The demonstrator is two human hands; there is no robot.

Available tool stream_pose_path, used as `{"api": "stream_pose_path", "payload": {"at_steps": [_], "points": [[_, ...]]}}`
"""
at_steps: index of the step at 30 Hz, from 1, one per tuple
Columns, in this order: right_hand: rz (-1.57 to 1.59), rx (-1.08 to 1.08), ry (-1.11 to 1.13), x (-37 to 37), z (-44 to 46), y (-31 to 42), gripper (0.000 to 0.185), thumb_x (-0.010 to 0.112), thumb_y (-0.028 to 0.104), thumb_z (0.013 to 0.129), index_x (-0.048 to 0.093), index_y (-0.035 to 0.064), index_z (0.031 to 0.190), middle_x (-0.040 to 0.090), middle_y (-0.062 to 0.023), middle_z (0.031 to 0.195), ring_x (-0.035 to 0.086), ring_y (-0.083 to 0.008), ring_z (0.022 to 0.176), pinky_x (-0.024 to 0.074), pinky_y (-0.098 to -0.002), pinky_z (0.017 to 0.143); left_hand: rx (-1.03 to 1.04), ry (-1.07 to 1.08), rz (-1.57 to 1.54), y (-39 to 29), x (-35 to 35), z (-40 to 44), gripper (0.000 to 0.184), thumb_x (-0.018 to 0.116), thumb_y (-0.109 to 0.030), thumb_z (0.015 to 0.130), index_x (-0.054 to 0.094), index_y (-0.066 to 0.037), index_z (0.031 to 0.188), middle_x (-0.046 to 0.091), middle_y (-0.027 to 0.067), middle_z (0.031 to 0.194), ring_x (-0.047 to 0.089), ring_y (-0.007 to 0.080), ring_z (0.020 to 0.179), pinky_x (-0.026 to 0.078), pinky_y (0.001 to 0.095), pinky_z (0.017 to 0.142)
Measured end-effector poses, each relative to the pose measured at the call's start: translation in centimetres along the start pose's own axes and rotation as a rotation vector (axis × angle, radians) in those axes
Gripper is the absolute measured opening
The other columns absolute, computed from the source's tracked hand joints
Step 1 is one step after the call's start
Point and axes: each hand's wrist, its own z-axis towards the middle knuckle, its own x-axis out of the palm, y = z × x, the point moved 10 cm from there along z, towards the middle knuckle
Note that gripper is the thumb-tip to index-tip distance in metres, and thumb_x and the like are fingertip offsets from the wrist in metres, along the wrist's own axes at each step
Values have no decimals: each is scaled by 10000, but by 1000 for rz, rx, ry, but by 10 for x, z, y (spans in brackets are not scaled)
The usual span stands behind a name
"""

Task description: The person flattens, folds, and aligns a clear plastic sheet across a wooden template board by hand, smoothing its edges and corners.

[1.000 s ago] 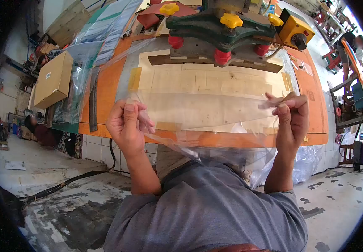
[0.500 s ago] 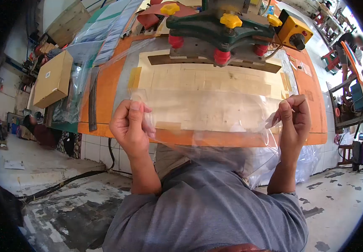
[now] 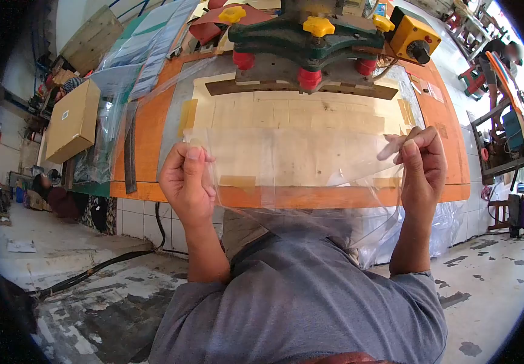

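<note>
- Head view: two hands, the left hand (image 3: 188, 179) and the right hand (image 3: 424, 170), each with its grip pinched together on one clear plastic sheet (image 3: 310, 151), thumb against fingers.
- The sheet spans the gap between them, over the near part of one pale board (image 3: 328, 109) on the orange tabletop (image 3: 146, 145); its lower part droops toward the grey shirt (image 3: 298, 297).
- Beyond: one green machine head (image 3: 310, 45) with three yellow knobs (image 3: 318, 26) and three red cylinders (image 3: 309, 79), plus one yellow control box (image 3: 415, 37).
- Leftward: one dark strip (image 3: 131, 145), one cardboard box (image 3: 73, 121).
- Against half a second ago, the machine head sits farther left in view; both hands keep their pinch on the sheet — the right fingertips now point left beside the thumb.
- The sheet's lower edge is hard to trace; whether it touches the board, I cannot tell. The machine's top is cut off.
</note>
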Motion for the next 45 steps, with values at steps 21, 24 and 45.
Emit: {"api": "stream_pose_path", "payload": {"at_steps": [21, 24, 45], "points": [[-29, 9, -53, -9, -5, -1, 169, 640, 161, 1063, 550, 48, 976, 611, -48, 779, 649, -139, 719, 527, -434, 1004, -77, 137, 74, -5, 28, 3, 227, 622, -164, 1080, 672, 55, 1050, 701, 97, 798, 719, 173, 676, 573, 276, 539], [-13, 22, -40, -12, -7, -5, 173, 662, 170, 1052, 595, 17, 1007, 654, -67, 832, 667, -151, 754, 541, -395, 946, -60, 161, 63, -5, 29, 4, 225, 613, -160, 1083, 674, 55, 1054, 694, 94, 791, 719, 173, 677, 578, 288, 533], [-124, 56, 18, -4, -5, 3, 160, 572, 122, 1101, 598, -9, 1012, 715, -105, 911, 697, -167, 888, 536, -308, 876, 5, 0, 198, -18, 22, 2, 292, 563, -240, 1109, 642, 5, 971, 633, 56, 682, 518, 82, 469, 364, 225, 429]]}}
